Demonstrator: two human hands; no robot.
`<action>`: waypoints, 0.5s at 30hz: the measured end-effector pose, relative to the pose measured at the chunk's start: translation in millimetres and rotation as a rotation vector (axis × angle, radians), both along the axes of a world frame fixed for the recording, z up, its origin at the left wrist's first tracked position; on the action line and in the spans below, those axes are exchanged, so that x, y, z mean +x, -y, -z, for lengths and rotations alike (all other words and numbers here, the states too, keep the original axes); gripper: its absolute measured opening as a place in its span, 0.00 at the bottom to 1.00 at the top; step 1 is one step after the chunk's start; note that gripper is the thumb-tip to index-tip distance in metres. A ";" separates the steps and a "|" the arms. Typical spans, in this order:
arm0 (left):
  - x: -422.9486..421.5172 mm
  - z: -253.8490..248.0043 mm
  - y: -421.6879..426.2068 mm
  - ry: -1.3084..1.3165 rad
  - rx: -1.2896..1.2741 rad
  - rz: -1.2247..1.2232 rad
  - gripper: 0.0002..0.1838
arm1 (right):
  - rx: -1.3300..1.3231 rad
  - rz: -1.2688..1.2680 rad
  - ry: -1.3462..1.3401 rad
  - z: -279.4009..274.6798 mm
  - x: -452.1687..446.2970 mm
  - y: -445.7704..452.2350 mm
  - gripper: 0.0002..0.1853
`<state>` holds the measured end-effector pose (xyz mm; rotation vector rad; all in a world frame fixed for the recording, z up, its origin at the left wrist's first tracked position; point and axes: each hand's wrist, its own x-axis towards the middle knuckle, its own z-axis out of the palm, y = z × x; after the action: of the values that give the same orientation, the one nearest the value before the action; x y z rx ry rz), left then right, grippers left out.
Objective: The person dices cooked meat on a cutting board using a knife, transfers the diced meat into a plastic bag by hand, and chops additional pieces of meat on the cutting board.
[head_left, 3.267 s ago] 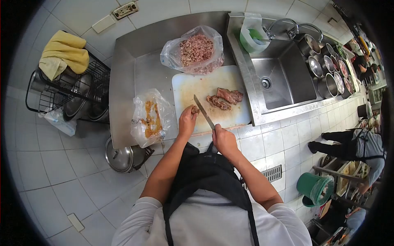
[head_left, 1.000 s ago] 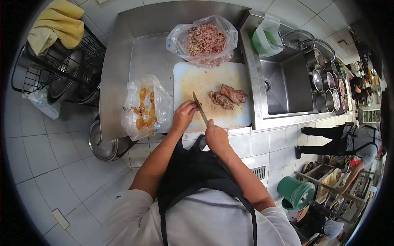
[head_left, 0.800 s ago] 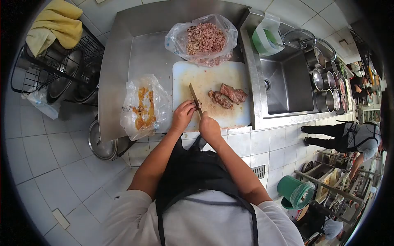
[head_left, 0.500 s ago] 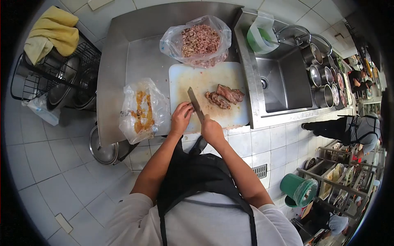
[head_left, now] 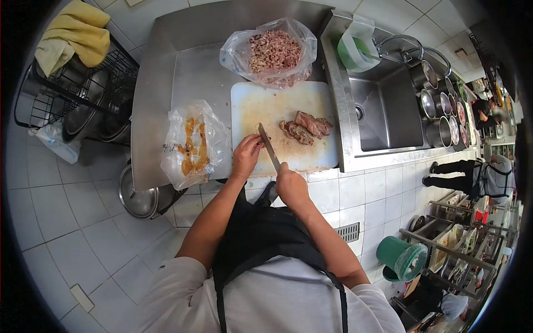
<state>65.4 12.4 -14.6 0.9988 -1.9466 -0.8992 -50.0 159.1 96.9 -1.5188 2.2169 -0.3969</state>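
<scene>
My right hand (head_left: 292, 186) is closed round the handle of a knife (head_left: 268, 146), whose blade points up and left over the white cutting board (head_left: 283, 102). Beside the blade tip, my left hand (head_left: 246, 157) has its fingers pressed together at the board's lower left; a small dark piece shows at the fingertips, mostly hidden. To the right on the board lie two pieces of meat, a reddish one (head_left: 314, 124) and a browner one (head_left: 296, 132). Behind the board sits a clear bag of chopped meat (head_left: 275, 53). A bag with orange-yellow contents (head_left: 194, 145) lies left of the board.
Right of the board is a sink (head_left: 386, 114) with a green container (head_left: 355, 51) and several metal bowls beyond. A wire rack (head_left: 41, 105) with a yellow cloth (head_left: 78, 36) stands left. A green bin (head_left: 401, 256) and a co-worker (head_left: 491, 176) are at the right.
The knife has shifted back and forth beside my left fingertips, its blade now seen narrower than half a second ago. The co-worker at the right has moved. The camera view has shifted slightly.
</scene>
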 end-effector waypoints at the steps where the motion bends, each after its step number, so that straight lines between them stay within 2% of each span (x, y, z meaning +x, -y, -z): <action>1: 0.1 -2.2 -0.2 0.009 -0.011 0.000 0.12 | 0.002 0.004 0.006 -0.4 0.2 0.9 0.03; 7: 2.7 -1.4 2.2 0.031 -0.067 0.011 0.12 | 0.028 0.015 0.022 12.1 -2.1 16.1 0.04; 15: 2.4 0.0 4.2 0.010 -0.102 0.010 0.13 | -0.143 0.056 0.096 63.9 -0.8 69.9 0.09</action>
<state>67.8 8.2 -14.5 0.9376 -1.9866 -0.7935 -50.8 89.3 33.0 -1.4781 2.2007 -0.6447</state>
